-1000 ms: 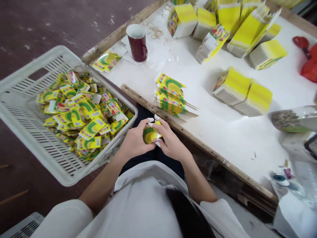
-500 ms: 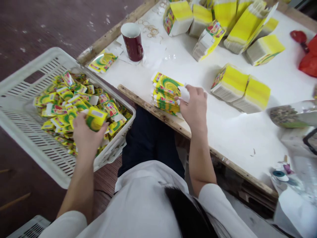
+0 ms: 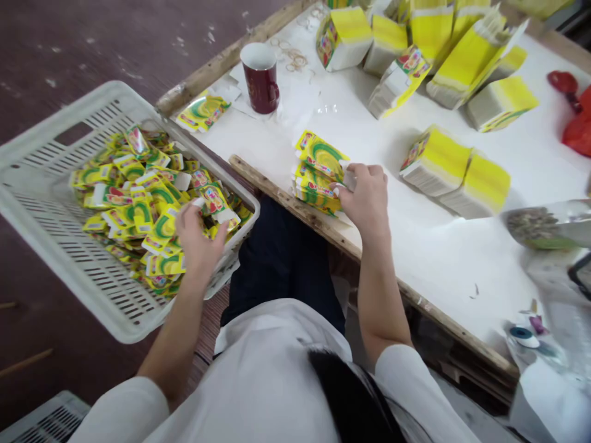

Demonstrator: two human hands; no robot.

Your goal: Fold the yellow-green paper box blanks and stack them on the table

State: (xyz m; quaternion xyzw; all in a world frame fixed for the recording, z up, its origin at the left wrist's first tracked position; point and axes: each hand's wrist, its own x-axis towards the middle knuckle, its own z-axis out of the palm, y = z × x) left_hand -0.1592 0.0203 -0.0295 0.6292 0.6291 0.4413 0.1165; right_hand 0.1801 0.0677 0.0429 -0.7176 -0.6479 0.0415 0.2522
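Note:
My left hand (image 3: 199, 237) is over the white plastic basket (image 3: 60, 258), thumb and fingers apart with nothing held between them. Beneath it lies a heap of small yellow-and-green printed cartons (image 3: 161, 197). On the table edge is a short stack of flat cartons (image 3: 318, 157) of the same print. My right hand (image 3: 367, 197) has thumb and fingertips closed around the white end of a carton on that stack; the fingers partly cover this end.
A dark red mug (image 3: 261, 86) stands near loose cartons (image 3: 203, 112) at the table's left. Yellow carton bundles (image 3: 455, 169) sit to the right, with more bundles (image 3: 344, 37) at the back. Rubber bands (image 3: 293, 58) lie behind the mug. Red plastic (image 3: 579, 129) is far right.
My left hand has let go of a yellow carton over the basket and moved right, fingers spread. My right hand stays at the stack, and the view has shifted slightly.

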